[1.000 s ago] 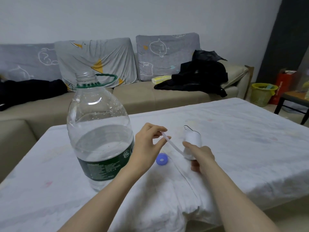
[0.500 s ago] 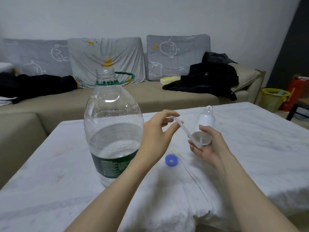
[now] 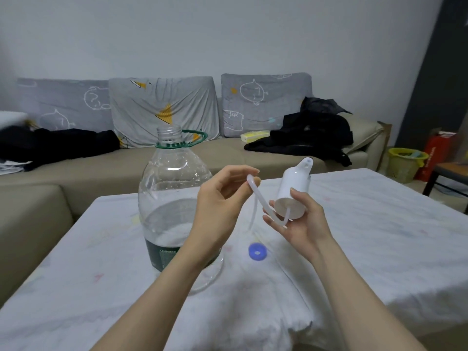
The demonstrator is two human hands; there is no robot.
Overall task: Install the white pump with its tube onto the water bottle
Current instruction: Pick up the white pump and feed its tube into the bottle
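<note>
A large clear water bottle with a green neck ring and an open mouth stands on the table, partly filled. My right hand grips the white pump above the table, right of the bottle, tilted with its base toward me. A translucent tube curves out of the pump's base. My left hand pinches the tube's free end between thumb and fingertips, just right of the bottle's shoulder.
A blue bottle cap lies on the white tablecloth below my hands. A beige sofa with grey cushions and dark clothes runs behind the table. A yellow bin and a red box stand at the far right.
My right hand has lifted the pump off the table and tilted its base toward me. My left hand has risen with the tube end, and the tube now bends in a loop.
</note>
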